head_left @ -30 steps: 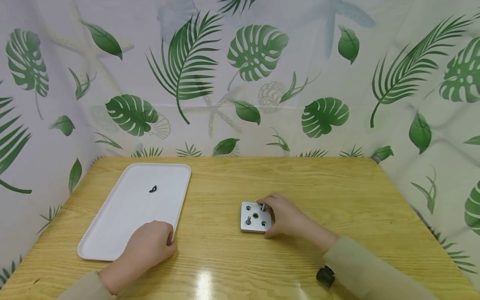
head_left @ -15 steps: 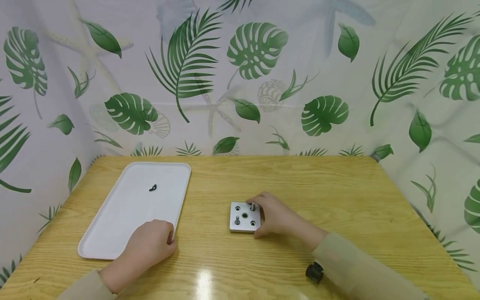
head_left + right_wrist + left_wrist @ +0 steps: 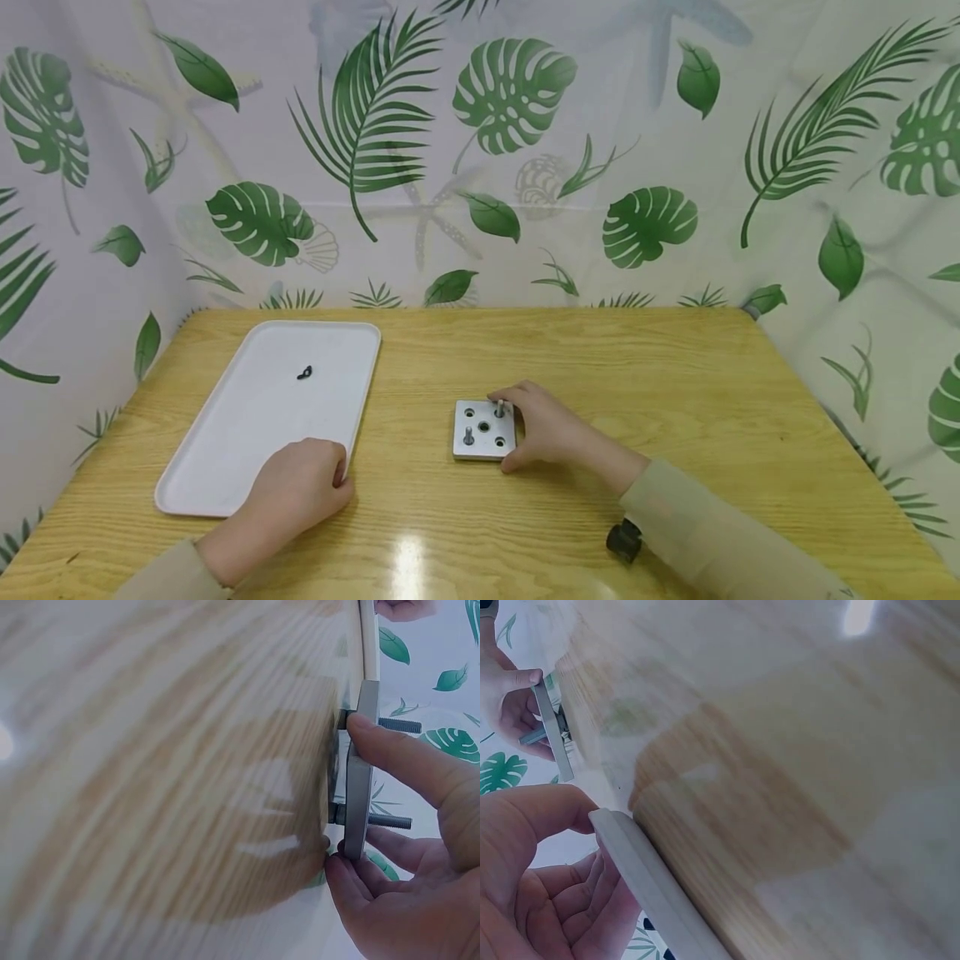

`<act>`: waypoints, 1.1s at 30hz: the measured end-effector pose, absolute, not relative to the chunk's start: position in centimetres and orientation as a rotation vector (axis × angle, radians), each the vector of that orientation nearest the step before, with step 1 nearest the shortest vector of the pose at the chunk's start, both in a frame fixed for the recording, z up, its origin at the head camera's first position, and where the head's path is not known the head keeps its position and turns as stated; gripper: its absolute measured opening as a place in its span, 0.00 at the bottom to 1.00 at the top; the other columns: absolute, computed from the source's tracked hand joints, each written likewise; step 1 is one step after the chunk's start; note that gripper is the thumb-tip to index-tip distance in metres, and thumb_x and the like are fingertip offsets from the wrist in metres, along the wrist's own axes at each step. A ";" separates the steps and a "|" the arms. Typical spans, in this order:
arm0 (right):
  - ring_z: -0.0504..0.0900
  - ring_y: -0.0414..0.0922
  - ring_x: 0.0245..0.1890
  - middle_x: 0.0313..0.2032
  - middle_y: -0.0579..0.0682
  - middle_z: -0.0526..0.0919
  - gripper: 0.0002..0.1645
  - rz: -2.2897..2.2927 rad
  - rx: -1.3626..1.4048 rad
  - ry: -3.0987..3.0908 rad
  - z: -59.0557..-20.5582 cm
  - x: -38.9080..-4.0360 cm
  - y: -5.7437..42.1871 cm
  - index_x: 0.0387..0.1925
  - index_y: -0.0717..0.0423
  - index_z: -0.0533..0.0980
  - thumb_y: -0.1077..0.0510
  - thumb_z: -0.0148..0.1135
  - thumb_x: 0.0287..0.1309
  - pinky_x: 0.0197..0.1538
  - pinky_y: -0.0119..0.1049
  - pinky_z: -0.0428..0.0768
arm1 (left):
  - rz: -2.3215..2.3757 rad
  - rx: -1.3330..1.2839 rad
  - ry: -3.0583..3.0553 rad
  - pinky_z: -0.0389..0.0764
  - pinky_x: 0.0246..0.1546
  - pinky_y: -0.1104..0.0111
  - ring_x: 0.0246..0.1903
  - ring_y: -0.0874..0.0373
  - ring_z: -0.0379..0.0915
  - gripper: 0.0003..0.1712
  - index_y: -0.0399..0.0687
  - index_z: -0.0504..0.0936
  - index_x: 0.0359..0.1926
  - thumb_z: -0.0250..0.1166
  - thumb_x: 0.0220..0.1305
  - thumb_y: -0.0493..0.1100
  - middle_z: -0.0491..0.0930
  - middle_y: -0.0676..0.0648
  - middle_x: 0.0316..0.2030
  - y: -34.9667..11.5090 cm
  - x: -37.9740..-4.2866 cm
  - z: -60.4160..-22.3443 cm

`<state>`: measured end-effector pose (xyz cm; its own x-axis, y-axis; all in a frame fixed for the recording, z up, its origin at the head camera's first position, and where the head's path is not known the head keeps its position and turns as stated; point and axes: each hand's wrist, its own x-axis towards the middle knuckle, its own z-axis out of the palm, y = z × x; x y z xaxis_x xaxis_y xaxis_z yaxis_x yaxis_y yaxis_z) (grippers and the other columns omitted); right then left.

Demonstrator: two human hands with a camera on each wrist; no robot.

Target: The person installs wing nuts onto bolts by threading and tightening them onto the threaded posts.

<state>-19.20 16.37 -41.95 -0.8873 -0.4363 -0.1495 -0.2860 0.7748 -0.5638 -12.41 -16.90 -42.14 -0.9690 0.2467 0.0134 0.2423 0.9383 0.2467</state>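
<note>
Two bolts stand in the square metal plate, in diagonally opposite corners, shanks up, heads on the underside facing the worktop! The plate sits right of the white tray, well apart from it; whether it bears on those heads or hangs just above the wood, I can't tell. And the right hand has it: a narrow grip, thumb and fingers pinching its edges. Over to the left hand, curled tight with the tray's rim pinched in its grip.

So how far along? I'd call it partway: two corners carry bolts, while the other two corner holes and the centre hole show none. A small black piece, perhaps a wing nut, lies loose on the tray, apart from the plate.

Lettering? No brand or label readable on plate, tray or leaf-print backdrop; a mark on the right sleeve is too small to read.
</note>
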 end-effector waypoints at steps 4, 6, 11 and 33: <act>0.74 0.60 0.70 0.67 0.64 0.74 0.61 -0.845 -0.534 2.667 -41.9 -19.2 16.4 0.75 0.65 0.67 0.57 0.90 0.42 0.75 0.55 0.72 | 0.398 0.387 3.066 0.63 0.20 0.67 0.18 0.60 0.62 0.19 0.54 0.68 0.14 0.69 0.51 0.36 0.67 0.55 0.14 -16.9 -12.4 -42.0; 0.74 0.61 0.69 0.68 0.65 0.74 0.61 -0.875 -0.525 2.655 -41.9 -19.3 16.5 0.76 0.67 0.66 0.57 0.90 0.43 0.74 0.55 0.72 | 0.395 0.397 3.070 0.63 0.20 0.66 0.18 0.60 0.63 0.19 0.54 0.69 0.15 0.69 0.52 0.37 0.68 0.55 0.14 -17.0 -12.4 -42.1; 0.77 0.60 0.66 0.69 0.68 0.73 0.59 -0.971 -0.478 2.622 -41.8 -19.2 16.7 0.75 0.72 0.64 0.60 0.88 0.46 0.70 0.51 0.78 | 0.385 0.413 3.075 0.63 0.20 0.66 0.18 0.60 0.63 0.19 0.54 0.69 0.15 0.70 0.52 0.37 0.68 0.56 0.15 -17.1 -12.6 -42.1; 0.85 0.59 0.59 0.60 0.70 0.81 0.54 -1.291 -0.230 2.436 -42.1 -18.9 16.0 0.73 0.78 0.63 0.72 0.82 0.48 0.60 0.43 0.86 | 0.377 0.415 3.081 0.64 0.21 0.66 0.18 0.62 0.63 0.22 0.55 0.70 0.16 0.73 0.60 0.42 0.69 0.57 0.15 -17.3 -12.3 -42.0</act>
